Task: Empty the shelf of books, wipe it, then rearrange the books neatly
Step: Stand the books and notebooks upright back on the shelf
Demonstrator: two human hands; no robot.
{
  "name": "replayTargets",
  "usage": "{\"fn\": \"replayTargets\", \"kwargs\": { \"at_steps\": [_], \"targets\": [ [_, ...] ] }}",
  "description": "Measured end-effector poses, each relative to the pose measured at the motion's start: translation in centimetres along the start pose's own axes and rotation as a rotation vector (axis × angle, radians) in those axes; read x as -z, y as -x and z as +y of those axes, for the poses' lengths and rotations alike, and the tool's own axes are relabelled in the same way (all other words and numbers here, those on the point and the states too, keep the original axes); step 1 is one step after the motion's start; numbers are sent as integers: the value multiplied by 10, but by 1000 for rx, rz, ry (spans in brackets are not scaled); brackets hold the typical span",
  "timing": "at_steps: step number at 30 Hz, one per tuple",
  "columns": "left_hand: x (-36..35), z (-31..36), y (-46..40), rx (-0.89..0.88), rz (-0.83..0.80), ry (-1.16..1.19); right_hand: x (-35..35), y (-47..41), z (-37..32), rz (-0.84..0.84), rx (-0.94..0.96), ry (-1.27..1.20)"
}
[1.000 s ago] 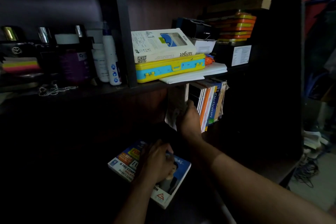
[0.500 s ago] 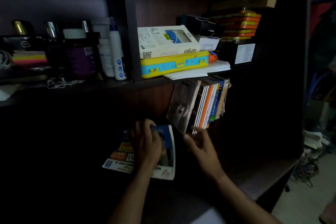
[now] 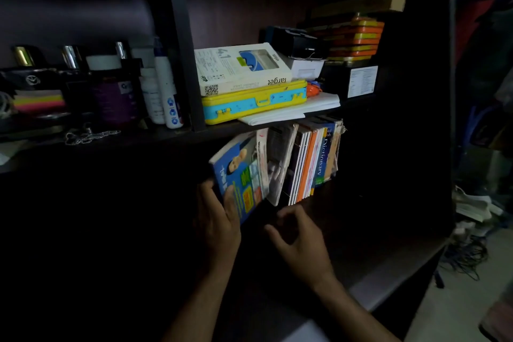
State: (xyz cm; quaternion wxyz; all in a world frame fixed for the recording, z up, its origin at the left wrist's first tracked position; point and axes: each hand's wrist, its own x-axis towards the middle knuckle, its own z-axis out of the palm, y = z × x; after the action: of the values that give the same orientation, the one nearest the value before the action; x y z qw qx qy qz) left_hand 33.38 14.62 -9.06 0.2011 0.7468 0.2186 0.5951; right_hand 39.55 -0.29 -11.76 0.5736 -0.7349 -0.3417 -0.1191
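While the left hand (image 3: 219, 219) grips the lower corner of a blue paperback (image 3: 240, 175), thumb on the cover and fingers curled behind, the book leans tilted against a row of upright books (image 3: 308, 161) at 12 o'clock on the dark lower shelf (image 3: 361, 216). A blue Dictionary (image 3: 323, 155) stands in that row. The right hand (image 3: 299, 241) hovers just below, at 5 o'clock of the paperback, fingers loosely curled around nothing. Above, a yellow-and-blue case (image 3: 255, 103) carries a white "target" box (image 3: 241, 69).
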Motion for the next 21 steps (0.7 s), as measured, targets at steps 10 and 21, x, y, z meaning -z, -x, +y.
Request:
{"fn": "replayTargets", "kwargs": {
  "at_steps": [10,21],
  "targets": [
    [-12,-8,13,53,-370,267,-26,-34,-1,-323,86,-31],
    [-21,-15,20,227,-815,263,-25,-37,18,-80,-6,71]
  ]
}}
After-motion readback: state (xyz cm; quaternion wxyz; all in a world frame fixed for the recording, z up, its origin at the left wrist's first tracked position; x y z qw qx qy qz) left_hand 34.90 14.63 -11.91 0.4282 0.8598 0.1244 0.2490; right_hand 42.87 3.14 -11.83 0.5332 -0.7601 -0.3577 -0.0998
